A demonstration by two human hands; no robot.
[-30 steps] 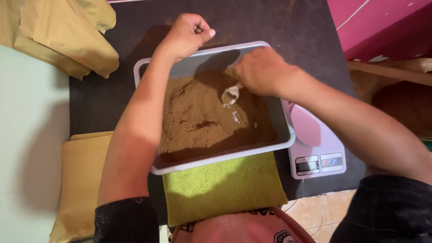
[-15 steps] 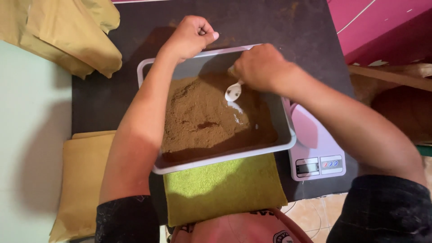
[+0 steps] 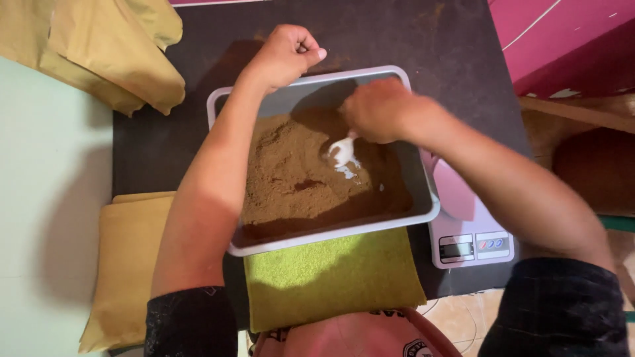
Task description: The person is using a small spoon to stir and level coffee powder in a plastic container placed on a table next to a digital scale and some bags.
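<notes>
Now a white spoon [image 3: 342,151] is held in brown powder [image 3: 297,175] by the right hand [image 3: 377,109]; the tray's [image 3: 317,239] rim is gripped by the left hand [image 3: 286,54].

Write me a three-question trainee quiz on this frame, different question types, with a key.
1. True or false: the right hand holds a white spoon over the brown powder.
2. Where does the left hand rest? A) on the kitchen scale B) on the far rim of the grey tray C) on the green cloth
3. Fill in: the kitchen scale sits on the tray's ____ side.

Key: 1 true. 2 B. 3 right; the green cloth lies at the near edge, tan envelopes to the left.
</notes>
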